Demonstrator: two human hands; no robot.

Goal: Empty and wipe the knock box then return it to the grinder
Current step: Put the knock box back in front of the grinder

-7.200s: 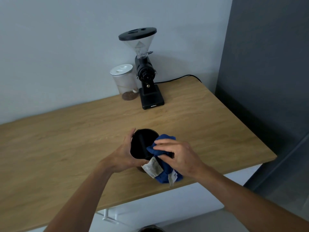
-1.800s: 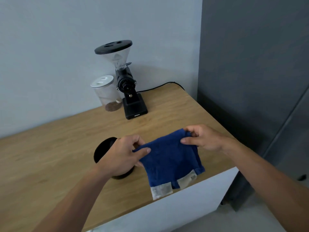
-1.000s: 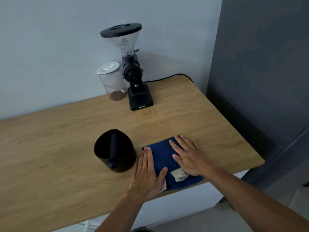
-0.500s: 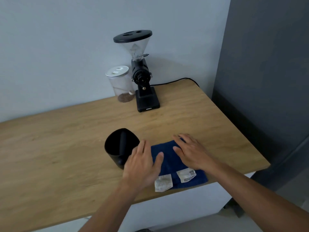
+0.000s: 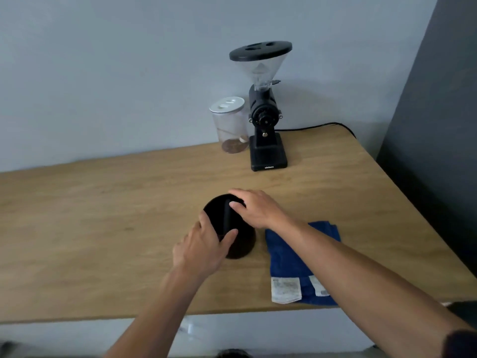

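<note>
Both hands have left the blue cloth [image 5: 296, 257] since half a second ago and now close around the knock box [image 5: 227, 226], while the cloth lies folded flat where it was pressed down.

From the head camera, the knock box is a matte black, round, open-topped tub with a dark bar across its mouth, standing upright on the wooden table [image 5: 103, 215], near the front edge and well apart from the grinder [image 5: 264, 120]. The left hand [image 5: 201, 251] cups its near side, thumb lying over the rim and fingers curled round the left wall. The right hand [image 5: 258, 210] reaches across from the right, its fingers draped over the far rim, one fingertip touching the bar; whether it grips firmly or only rests there I cannot tell.

The cloth is terry-textured, a rough rectangle just beside the box on the right, with two white care labels at its near end, partly hidden by the right forearm.

The table has a pale oak grain and a rounded corner. At its back stands the grinder, black with a clear conical hopper and a flat black lid, and a black cord [image 5: 317, 125] trailing behind. A clear cylindrical jar [image 5: 229, 125] with a white lid stands just to its left, something brown at the bottom.
</note>
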